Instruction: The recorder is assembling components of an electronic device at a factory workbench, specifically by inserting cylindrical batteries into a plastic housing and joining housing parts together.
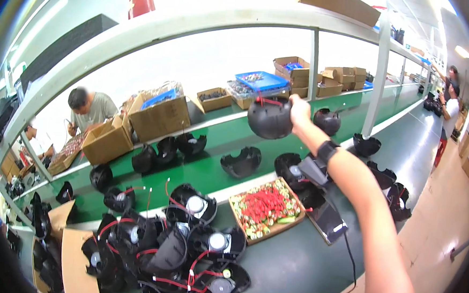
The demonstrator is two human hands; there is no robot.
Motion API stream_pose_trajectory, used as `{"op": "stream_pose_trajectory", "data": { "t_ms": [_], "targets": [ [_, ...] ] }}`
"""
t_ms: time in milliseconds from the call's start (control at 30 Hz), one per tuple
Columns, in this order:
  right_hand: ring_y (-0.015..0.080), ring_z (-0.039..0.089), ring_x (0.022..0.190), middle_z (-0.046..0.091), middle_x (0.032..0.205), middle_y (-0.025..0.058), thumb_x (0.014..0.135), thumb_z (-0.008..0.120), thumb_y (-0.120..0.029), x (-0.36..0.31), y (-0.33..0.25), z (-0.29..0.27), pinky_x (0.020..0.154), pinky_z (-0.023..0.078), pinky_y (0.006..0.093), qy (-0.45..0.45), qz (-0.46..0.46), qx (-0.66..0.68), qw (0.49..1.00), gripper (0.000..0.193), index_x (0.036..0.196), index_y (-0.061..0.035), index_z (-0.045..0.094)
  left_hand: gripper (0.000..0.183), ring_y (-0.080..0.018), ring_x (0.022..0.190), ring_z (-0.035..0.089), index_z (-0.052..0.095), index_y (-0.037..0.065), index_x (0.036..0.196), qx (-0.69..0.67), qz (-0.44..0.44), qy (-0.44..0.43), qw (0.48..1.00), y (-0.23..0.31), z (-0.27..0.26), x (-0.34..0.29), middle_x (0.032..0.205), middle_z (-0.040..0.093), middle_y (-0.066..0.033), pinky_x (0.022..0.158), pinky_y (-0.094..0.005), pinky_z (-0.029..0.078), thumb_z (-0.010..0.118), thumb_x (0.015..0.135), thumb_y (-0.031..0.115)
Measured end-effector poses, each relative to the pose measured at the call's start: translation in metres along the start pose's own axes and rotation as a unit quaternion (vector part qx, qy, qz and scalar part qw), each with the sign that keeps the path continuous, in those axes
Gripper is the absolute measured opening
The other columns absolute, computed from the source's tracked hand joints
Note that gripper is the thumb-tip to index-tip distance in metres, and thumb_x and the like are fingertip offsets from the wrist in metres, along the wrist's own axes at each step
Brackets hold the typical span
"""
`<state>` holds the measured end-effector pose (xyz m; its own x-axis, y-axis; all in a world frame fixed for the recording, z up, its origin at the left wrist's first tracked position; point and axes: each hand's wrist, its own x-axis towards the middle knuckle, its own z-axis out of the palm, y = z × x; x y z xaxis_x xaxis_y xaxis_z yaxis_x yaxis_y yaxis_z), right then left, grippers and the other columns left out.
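Note:
My right hand (300, 114), with a black band on its wrist, reaches far forward over the green conveyor belt (206, 170). Its fingers are closed on the right side of a rounded black plastic shell (270, 119), from whose top a red wire shows. The fingertips are partly hidden by the shell. On the belt around it lie another dark shell (327, 121) to the right and an open half shell (241, 162) nearer to me. My left hand is not in view.
Heaped at the near left are several black shells (168, 250) with round speakers and red wires. A shallow cardboard box (251, 240) holds red and green small parts, beside a dark flat device (328, 222) with a cable. Across the belt, a person (94, 108) bends over work behind cardboard boxes (160, 119).

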<state>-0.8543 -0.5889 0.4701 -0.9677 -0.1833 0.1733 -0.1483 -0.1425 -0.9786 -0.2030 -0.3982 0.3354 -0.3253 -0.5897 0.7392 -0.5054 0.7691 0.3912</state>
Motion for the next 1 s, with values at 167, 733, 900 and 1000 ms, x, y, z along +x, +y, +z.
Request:
{"op": "stream_pose_trajectory", "data": {
  "t_ms": [167, 733, 900, 1000],
  "targets": [
    [0.0361, 0.064, 0.097, 0.068, 0.101, 0.0190, 0.083, 0.057, -0.040, 0.003, 0.056, 0.032, 0.087, 0.048, 0.0425, 0.093, -0.015, -0.159, 0.983, 0.041, 0.098, -0.0037, 0.069, 0.009, -0.0355, 0.078, 0.061, 0.061, -0.004, 0.087, 0.002, 0.050, -0.084, 0.995, -0.038, 0.005, -0.017, 0.089, 0.061, -0.0229, 0.071, -0.0395, 0.051, 0.057, 0.079, -0.002],
    [0.0462, 0.055, 0.109, 0.059, 0.116, 0.0288, 0.091, 0.039, -0.028, 0.071, 0.126, -0.003, 0.096, 0.042, 0.0495, -0.109, -0.070, -0.475, 0.870, 0.042, 0.121, -0.0013, 0.051, 0.027, -0.0345, 0.087, 0.062, 0.063, -0.004, 0.097, -0.142, -0.025, -0.251, 0.957, -0.100, -0.020, -0.065, 0.097, 0.063, -0.0225, 0.075, -0.0407, 0.050, 0.064, 0.075, 0.012],
    [0.0417, 0.055, 0.113, 0.059, 0.119, 0.0219, 0.093, 0.042, -0.036, 0.059, 0.103, -0.020, 0.094, 0.042, 0.0534, -0.148, -0.100, -0.574, 0.799, 0.042, 0.115, -0.0025, 0.055, 0.030, -0.0344, 0.087, 0.062, 0.063, -0.004, 0.098, -0.117, 0.011, -0.216, 0.969, -0.091, -0.023, -0.066, 0.097, 0.063, -0.0223, 0.075, -0.0409, 0.050, 0.064, 0.074, 0.014],
    [0.0380, 0.061, 0.098, 0.065, 0.102, 0.0196, 0.092, 0.047, -0.033, 0.035, 0.044, -0.017, 0.084, 0.047, 0.0514, -0.051, -0.281, -0.559, 0.778, 0.034, 0.098, -0.0033, 0.063, 0.036, -0.0342, 0.081, 0.062, 0.065, -0.005, 0.089, -0.073, 0.008, -0.168, 0.983, -0.077, -0.009, -0.055, 0.090, 0.064, -0.0222, 0.070, -0.0410, 0.051, 0.062, 0.063, 0.019]
  ]
}}
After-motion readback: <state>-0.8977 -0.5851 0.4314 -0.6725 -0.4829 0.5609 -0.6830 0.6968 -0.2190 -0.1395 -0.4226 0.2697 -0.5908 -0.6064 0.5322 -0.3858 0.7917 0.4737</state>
